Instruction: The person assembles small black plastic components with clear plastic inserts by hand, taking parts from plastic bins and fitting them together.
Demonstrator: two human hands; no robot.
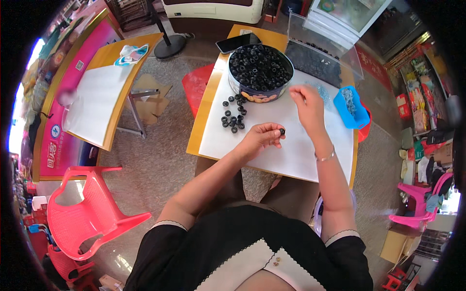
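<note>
My left hand is closed in a pinch, and a small black ring-shaped part sits between its thumb and fingertips over the white tabletop. To its right my right hand is raised beside the round tin, fingertips drawn together; anything held in them is too small to make out. The tin is heaped with black ring-shaped parts. Several loose ones lie on the white sheet at the tin's near left. Small see-through pieces are scattered right of the tin.
A blue basket of small glassy pieces stands at the table's right edge. Behind the tin are a see-through box of dark parts and a black phone. A red stool touches the table's left; a pink chair stands farther left.
</note>
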